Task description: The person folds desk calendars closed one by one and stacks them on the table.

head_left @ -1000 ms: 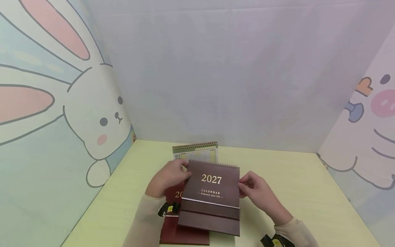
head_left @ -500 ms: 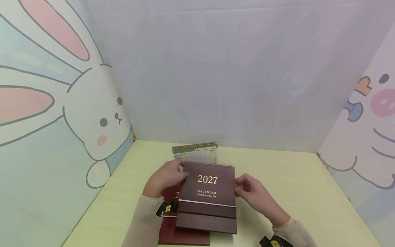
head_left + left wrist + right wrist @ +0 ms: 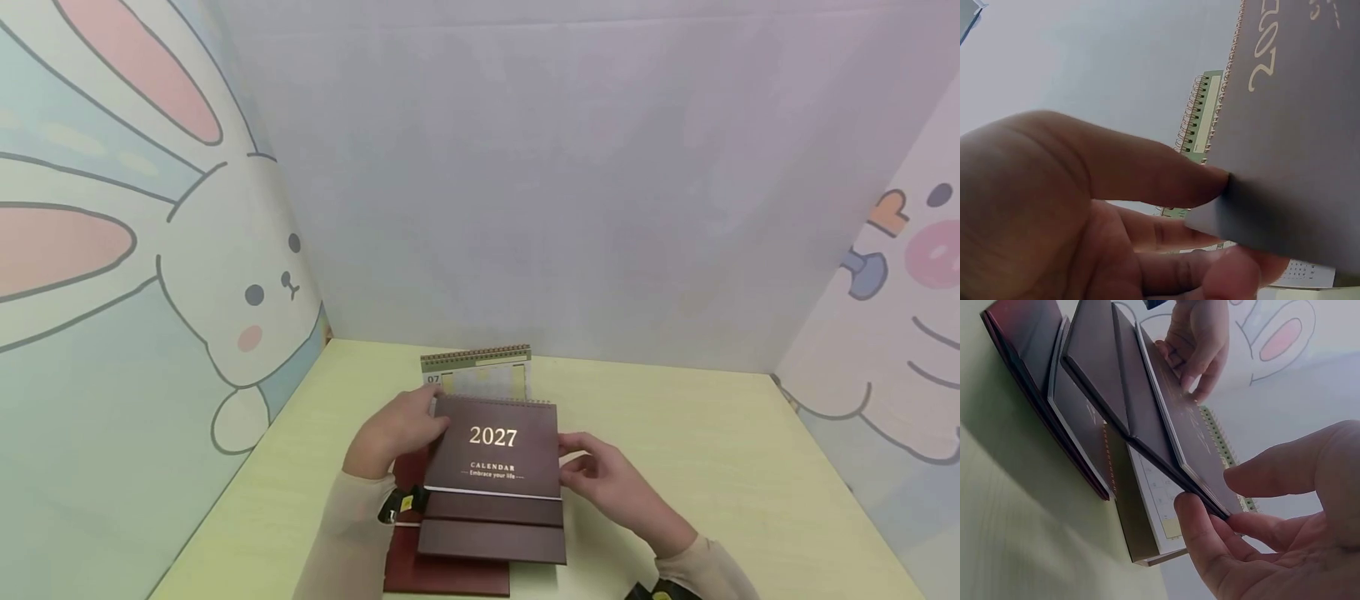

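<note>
A dark brown 2027 desk calendar (image 3: 492,454) hangs over a red calendar (image 3: 450,575). In the right wrist view a gap separates the brown calendar (image 3: 1141,394) from the red one (image 3: 1029,337) beneath it. My left hand (image 3: 393,429) pinches its upper left edge; the left wrist view has the thumb on the cover (image 3: 1297,137) and fingers behind. At the right edge is my right hand (image 3: 618,487), holding the lower corner between thumb and fingers in its wrist view. Behind, a green-topped calendar (image 3: 480,375) stands upright, its lower part hidden.
A pale yellow table (image 3: 712,467) lies under everything. A plain light curtain (image 3: 555,183) closes off the back. Cartoon-printed sheets, a rabbit (image 3: 240,275) at left and a pig (image 3: 900,333) at right, form the sides.
Both hands have carried the brown calendar a little to the left, further over the red one. The red and green-topped calendars stay where they were.
</note>
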The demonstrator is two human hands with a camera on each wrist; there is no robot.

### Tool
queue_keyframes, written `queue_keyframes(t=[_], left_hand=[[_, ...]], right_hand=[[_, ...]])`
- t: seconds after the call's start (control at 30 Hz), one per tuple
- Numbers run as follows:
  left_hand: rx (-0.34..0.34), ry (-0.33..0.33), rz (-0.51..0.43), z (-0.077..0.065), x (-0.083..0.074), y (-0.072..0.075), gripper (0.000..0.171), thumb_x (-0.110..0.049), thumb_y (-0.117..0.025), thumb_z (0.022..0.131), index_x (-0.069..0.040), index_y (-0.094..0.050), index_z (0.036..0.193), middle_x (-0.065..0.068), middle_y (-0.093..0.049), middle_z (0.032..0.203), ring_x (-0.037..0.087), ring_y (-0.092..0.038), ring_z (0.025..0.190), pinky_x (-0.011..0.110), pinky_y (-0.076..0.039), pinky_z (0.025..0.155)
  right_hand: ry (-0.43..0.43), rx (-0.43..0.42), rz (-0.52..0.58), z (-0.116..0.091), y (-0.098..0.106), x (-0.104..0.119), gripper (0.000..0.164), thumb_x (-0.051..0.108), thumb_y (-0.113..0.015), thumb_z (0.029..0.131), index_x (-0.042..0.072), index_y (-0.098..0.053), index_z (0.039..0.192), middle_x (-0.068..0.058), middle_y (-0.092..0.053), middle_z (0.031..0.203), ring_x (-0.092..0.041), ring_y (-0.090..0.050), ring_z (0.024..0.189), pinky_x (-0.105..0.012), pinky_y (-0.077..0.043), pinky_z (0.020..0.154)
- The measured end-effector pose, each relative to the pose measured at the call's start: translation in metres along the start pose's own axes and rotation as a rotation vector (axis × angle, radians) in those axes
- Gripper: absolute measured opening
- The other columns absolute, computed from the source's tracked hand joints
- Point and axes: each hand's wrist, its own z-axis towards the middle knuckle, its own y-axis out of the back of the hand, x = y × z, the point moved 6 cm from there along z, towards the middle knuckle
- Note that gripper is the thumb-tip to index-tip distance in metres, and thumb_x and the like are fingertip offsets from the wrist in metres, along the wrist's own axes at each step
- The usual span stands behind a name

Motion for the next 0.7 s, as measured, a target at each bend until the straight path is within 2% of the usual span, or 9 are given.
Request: queue_keyframes(t=[0.17,0.33,0.5,0.7], left_hand=[[0.008,0.014,0.016,0.001,0.004,0.0,0.07,-0.02,-0.069,0.107,0.0,-0.052,0.172,0.027,-0.075,0.155,0.029,-0.072,0.113,0.052,-0.064,0.1],[0.017,0.032,0.005,-0.001,0.008,-0.002,0.07,-0.025,-0.07,0.104,-0.002,-0.055,0.168,0.019,-0.081,0.134,0.026,-0.073,0.107,0.053,-0.065,0.103],[0.016,0.093,0.039,-0.003,0.013,-0.002,0.06,-0.031,-0.067,0.104,0.003,-0.064,0.153,0.015,-0.079,0.113,0.027,-0.072,0.097,0.05,-0.065,0.094],[0.004,0.131,0.108,-0.003,0.018,0.0,0.053,-0.029,-0.066,0.102,0.008,-0.068,0.14,0.015,-0.076,0.104,0.027,-0.071,0.092,0.046,-0.065,0.088]], right_hand=[[0.001,0.032,0.012,-0.002,-0.007,0.002,0.061,-0.005,-0.072,0.108,-0.018,-0.052,0.164,-0.04,-0.068,0.149,-0.009,-0.079,0.111,-0.024,-0.066,0.094],[-0.015,0.066,0.038,-0.001,-0.015,0.002,0.065,-0.005,-0.072,0.107,-0.019,-0.048,0.166,-0.041,-0.065,0.153,-0.015,-0.08,0.116,-0.022,-0.066,0.096],[-0.045,0.087,0.047,0.0,-0.025,0.0,0.068,-0.004,-0.073,0.107,-0.02,-0.047,0.168,-0.041,-0.063,0.155,-0.027,-0.08,0.122,-0.021,-0.066,0.096],[-0.062,0.105,0.043,0.006,-0.035,0.0,0.069,-0.003,-0.073,0.107,-0.021,-0.046,0.168,-0.04,-0.062,0.156,-0.036,-0.08,0.126,-0.021,-0.066,0.095]])
